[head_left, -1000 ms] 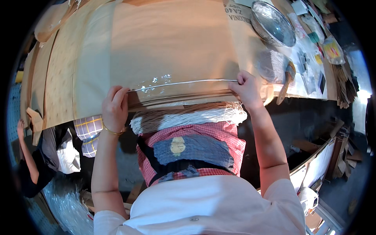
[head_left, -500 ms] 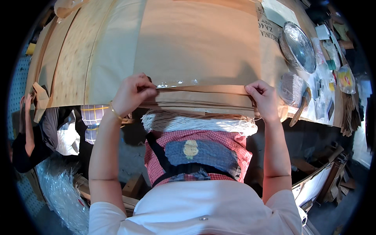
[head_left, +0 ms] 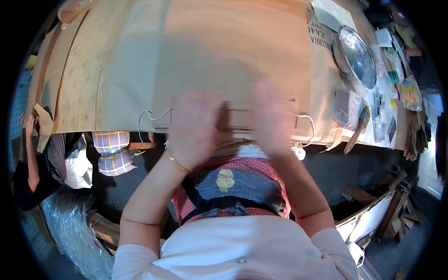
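Observation:
A large brown paper sheet (head_left: 233,51) lies on the worktable in front of me. Along its near edge runs a narrow folded paper strip (head_left: 239,116), with more paper layers under it. White cord (head_left: 139,122) curls out at the strip's left end, and another length of white cord (head_left: 312,128) hangs at the right end. My left hand (head_left: 193,123) and my right hand (head_left: 272,116) are over the strip, both smeared by motion, so their fingers are unclear. Below the edge, a bundle of white strings (head_left: 252,150) on my lap is partly covered by my hands.
To the right are a metal bowl (head_left: 357,56), a brush (head_left: 363,123), a plastic-wrapped block (head_left: 347,107) and plastic bags (head_left: 410,93). Another person's arm (head_left: 31,158) holds folded paper (head_left: 44,123) at far left. Clear plastic strands (head_left: 74,228) sit below left.
Both hands have moved inward from the ends of the paper edge toward its middle. White cord now shows at both ends of the strip, and the string bundle on my lap is less visible.

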{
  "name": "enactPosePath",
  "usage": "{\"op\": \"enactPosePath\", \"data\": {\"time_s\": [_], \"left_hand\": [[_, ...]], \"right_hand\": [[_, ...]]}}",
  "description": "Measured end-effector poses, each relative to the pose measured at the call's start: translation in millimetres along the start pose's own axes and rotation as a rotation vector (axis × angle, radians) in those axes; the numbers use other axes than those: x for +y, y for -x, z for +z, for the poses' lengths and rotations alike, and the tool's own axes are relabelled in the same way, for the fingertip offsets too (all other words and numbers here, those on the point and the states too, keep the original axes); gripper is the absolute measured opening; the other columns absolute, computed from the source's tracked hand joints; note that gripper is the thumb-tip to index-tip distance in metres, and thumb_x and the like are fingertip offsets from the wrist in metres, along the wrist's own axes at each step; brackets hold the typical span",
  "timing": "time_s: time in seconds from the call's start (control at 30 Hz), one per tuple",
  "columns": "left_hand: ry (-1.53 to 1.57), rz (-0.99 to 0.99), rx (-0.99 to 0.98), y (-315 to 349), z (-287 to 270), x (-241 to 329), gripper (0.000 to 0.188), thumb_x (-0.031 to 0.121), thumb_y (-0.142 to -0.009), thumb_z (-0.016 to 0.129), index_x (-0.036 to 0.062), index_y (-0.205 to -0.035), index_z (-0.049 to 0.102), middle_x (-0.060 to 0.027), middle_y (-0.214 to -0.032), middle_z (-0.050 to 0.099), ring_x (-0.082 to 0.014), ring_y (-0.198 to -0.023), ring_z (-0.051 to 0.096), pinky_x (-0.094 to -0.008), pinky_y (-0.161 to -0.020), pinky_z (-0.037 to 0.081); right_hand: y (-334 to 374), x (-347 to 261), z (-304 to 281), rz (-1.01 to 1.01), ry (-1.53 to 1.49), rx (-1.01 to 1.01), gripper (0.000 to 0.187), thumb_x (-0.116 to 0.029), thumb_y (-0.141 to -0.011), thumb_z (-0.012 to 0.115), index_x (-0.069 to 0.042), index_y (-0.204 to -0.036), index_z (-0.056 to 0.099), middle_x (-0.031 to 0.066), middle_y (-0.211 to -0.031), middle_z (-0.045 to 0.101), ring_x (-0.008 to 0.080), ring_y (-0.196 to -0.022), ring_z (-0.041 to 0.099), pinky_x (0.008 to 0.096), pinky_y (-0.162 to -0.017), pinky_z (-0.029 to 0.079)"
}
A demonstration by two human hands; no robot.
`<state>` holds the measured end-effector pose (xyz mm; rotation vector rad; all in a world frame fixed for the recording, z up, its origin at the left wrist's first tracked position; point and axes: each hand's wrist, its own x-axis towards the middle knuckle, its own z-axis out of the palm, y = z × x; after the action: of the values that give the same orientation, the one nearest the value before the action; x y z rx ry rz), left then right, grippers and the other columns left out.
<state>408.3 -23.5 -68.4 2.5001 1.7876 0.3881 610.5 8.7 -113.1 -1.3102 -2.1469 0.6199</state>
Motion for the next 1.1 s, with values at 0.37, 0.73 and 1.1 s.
{"op": "enactPosePath", "data": {"time_s": [0.37,0.73,1.1], "left_hand": [[0.101,-0.276,-0.056,34,12,-51,0.079,0.04,-0.083,0.06,-0.0095,-0.136,0.027,-0.028,-0.143,0.026,-0.0412,-0.134,0.023,-0.0432,-0.11,0.02],[0.321,-0.346,0.097,42,20,-66,0.051,0.016,-0.089,0.053,-0.0066,-0.132,0.036,-0.0284,-0.14,0.03,-0.0423,-0.129,0.031,-0.0439,-0.107,0.026],[1.232,-0.937,0.08,103,-25,-59,0.008,0.009,-0.088,0.058,0.0026,-0.09,0.062,-0.0012,-0.069,0.06,-0.0097,-0.063,0.053,-0.0267,-0.056,0.04]], "right_hand": [[43,39,-41,0.227,0.443,0.236,0.078,-0.035,-0.081,0.063,0.011,-0.133,0.028,0.0285,-0.14,0.03,0.0402,-0.131,0.03,0.045,-0.106,0.028],[42,49,-43,0.302,0.497,0.348,0.041,-0.013,-0.077,0.065,0.005,-0.111,0.052,0.0166,-0.121,0.051,0.0283,-0.107,0.051,0.0393,-0.086,0.043],[96,1,-99,0.621,-0.486,0.161,0.027,0.0,-0.087,0.049,0.007,-0.113,0.056,0.0074,-0.091,0.065,0.0055,-0.072,0.056,0.0178,-0.061,0.044]]}}
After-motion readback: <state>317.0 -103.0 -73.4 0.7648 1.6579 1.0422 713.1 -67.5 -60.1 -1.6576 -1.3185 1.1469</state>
